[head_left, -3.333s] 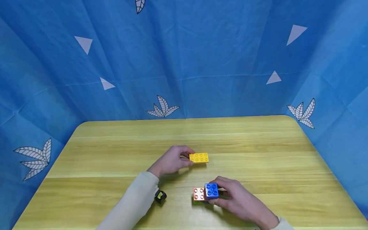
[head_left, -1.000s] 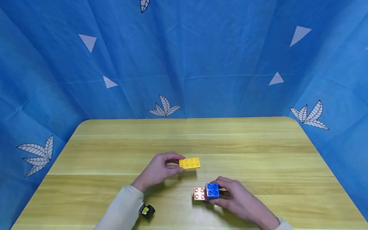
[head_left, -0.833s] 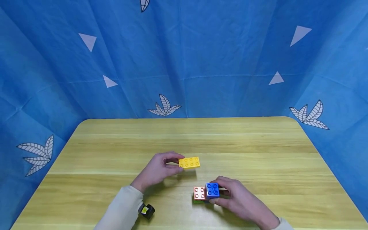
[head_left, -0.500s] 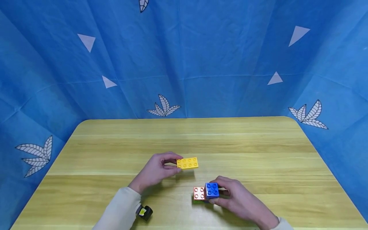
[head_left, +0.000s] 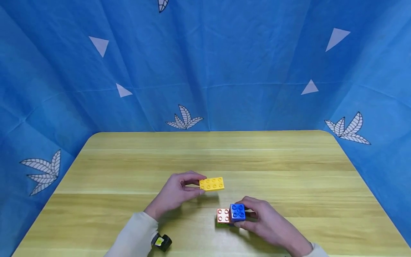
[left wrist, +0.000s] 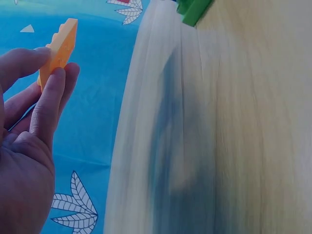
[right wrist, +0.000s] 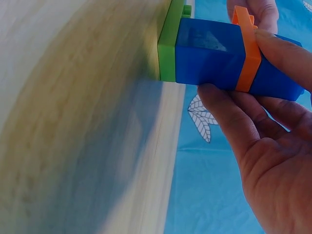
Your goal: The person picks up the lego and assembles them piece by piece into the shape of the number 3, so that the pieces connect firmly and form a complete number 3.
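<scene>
My left hand pinches a flat yellow toy building brick by its left end, studs up, above the table. The left wrist view shows the yellow brick between thumb and fingertips. Nearer and to the right, my right hand grips a small brick stack near its top. The right wrist view shows this stack from the bottom up: a green plate, a blue brick, an orange plate and another blue brick. The orange plate sticks out leftward beyond the top blue brick.
The stack stands on a wood-grain table with rounded far corners. A blue cloth with leaf and triangle prints surrounds it at the back and sides. A black strap-on device sits at my left wrist by the pale sleeve.
Since the earliest frame, my left hand has drawn the yellow brick left and nearer to me, slightly turned. During the last second it barely shifts. My right hand and the stack stay in place.
</scene>
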